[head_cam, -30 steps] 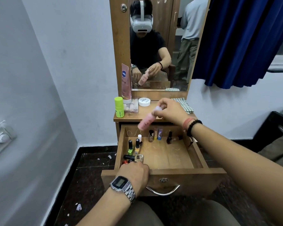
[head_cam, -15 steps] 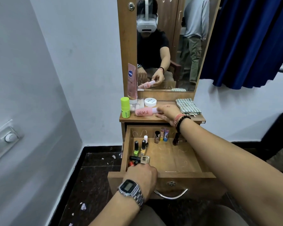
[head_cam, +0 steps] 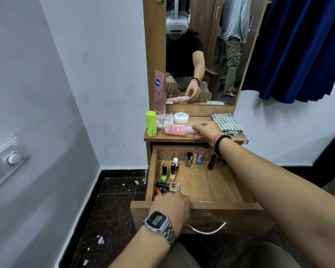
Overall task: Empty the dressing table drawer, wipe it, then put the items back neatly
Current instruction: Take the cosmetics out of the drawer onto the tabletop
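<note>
Dressing table (head_cam: 184, 139) at 12 o'clock, drawer (head_cam: 205, 184) pulled out below it toward 6. Checked cloth (head_cam: 227, 123) folded on the tabletop at 1 o'clock. Right hand (head_cam: 206, 130) grips the cap end of a pink bottle (head_cam: 175, 130) lying on its side on the tabletop, just beside the green stick (head_cam: 150, 123). Left hand (head_cam: 171, 206) curled over the drawer's front-left edge; can't tell if it grips anything. Nail polish bottles (head_cam: 168, 174) cluster in the drawer at 9 o'clock, more along its back wall.
</note>
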Motion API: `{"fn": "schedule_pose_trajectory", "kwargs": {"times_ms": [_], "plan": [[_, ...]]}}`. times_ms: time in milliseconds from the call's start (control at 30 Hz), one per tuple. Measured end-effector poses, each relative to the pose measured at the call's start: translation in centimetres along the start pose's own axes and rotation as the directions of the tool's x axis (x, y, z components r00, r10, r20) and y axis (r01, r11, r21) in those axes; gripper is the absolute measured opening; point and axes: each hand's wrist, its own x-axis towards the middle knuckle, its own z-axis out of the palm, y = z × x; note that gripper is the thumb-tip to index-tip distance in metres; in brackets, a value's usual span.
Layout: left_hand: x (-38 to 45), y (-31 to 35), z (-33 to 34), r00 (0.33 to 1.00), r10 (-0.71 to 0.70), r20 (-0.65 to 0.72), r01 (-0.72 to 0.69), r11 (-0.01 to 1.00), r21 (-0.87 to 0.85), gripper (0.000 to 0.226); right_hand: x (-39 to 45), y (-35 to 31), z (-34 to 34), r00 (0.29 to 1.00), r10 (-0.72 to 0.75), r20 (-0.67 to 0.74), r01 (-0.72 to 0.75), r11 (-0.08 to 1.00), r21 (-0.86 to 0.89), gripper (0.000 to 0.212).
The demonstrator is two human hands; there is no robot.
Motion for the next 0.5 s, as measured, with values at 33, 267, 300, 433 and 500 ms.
{"fn": "schedule_pose_trajectory", "kwargs": {"times_ms": [33,267,300,433,500], "plan": [[-0.03,-0.02,-0.01,1.000,-0.003,0.005,0.003,1.000,-0.002,0.030,-0.17,-0.01,0.19,1.000,0.004,0.016,-0.004,1.000,0.011,0.010],[-0.06,0.02,-0.01,1.000,0.002,0.001,-0.002,1.000,-0.002,0.028,-0.31,-0.20,0.88,0.997,-0.008,0.076,0.011,0.999,-0.033,0.021],[-0.06,0.01,0.00,1.000,0.003,-0.002,-0.003,1.000,-0.002,0.028,-0.48,-0.28,0.84,0.997,-0.013,0.076,0.018,0.998,-0.061,0.021],[-0.07,0.03,0.01,1.000,0.009,-0.013,-0.009,1.000,0.005,0.027,-0.51,-0.27,0.64,0.995,-0.042,0.088,0.054,0.988,-0.145,0.014],[-0.04,0.03,0.01,1.000,0.011,-0.010,-0.011,1.000,0.004,0.027,-0.50,-0.25,0.46,0.994,-0.062,0.093,0.080,0.974,-0.212,0.017]]}}
